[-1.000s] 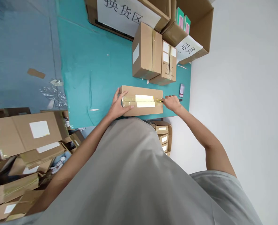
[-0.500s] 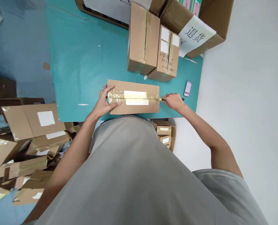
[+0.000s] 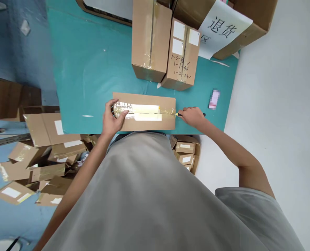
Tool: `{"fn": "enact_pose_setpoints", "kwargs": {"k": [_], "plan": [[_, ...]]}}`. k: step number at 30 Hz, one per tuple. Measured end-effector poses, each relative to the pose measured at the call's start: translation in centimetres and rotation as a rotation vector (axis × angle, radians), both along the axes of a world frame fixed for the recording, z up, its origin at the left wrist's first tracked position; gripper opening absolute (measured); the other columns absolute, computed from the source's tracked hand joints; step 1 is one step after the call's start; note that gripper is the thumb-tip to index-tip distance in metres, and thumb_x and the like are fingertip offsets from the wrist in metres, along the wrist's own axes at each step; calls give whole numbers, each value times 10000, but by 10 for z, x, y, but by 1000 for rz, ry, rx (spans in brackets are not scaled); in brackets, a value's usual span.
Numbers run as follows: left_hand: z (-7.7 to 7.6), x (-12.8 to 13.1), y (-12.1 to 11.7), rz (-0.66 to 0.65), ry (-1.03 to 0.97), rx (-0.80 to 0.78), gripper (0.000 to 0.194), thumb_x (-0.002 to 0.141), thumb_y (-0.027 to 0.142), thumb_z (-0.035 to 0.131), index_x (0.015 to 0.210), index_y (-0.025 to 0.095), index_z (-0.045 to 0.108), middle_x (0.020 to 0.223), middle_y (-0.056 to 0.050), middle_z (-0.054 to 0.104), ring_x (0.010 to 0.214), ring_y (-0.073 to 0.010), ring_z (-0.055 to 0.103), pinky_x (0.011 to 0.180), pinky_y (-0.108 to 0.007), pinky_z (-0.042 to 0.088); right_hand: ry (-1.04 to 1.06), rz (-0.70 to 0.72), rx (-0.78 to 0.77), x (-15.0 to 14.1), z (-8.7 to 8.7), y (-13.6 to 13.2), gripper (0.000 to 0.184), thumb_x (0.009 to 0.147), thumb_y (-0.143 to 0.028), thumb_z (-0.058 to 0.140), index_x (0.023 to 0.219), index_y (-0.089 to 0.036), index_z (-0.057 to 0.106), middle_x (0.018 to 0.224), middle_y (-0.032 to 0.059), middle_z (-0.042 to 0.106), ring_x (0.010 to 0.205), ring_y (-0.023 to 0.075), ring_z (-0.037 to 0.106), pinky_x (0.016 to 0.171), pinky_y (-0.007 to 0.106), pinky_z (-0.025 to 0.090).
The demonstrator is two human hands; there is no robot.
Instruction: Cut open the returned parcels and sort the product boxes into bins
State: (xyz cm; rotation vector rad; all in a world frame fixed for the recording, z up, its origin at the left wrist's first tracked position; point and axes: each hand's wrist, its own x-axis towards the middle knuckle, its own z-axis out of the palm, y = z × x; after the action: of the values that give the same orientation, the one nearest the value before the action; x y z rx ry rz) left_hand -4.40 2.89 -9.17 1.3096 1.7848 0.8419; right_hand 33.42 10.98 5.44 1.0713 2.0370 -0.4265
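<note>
My left hand (image 3: 112,121), fingers spread, grips the carton (image 3: 147,126); my right hand (image 3: 193,117) clenches a cutter (image 3: 179,114) — best kept shallow.

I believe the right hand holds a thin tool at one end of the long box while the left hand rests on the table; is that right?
Not quite: the head view shows the left hand holding the long box at its other end. The right hand does hold the thin tool at one end.
</note>
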Motion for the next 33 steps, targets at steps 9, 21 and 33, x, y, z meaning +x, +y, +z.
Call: {"fn": "enact_pose_setpoints", "kwargs": {"k": [9,21,33], "plan": [[8,6,-6,31,96,57,809,946,694,744,1505,122,625,1501,-207,718,1345,-331,713,1127,-467,586,22,7,-23,14,-4,-2,476,1227,-394,325,1411,-193,715,1281,184,807,1123,325,769,801,362,427],[8,4,-6,18,94,38,854,956,816,711,1489,156,623,1503,-168,715,1337,-312,700,1112,-453,590,12,-8,-9,24,0,-4,502,1238,-412,285,1370,-214,726,1261,173,809,1113,323,763,758,355,382],[4,-4,-5,14,6,38,941,923,898,708,1506,165,622,1501,-141,704,1289,-298,693,1124,-467,589,228,-183,21,44,-11,-12,451,1224,-396,388,1437,-205,736,1335,161,810,1243,308,729,853,333,457]]}}
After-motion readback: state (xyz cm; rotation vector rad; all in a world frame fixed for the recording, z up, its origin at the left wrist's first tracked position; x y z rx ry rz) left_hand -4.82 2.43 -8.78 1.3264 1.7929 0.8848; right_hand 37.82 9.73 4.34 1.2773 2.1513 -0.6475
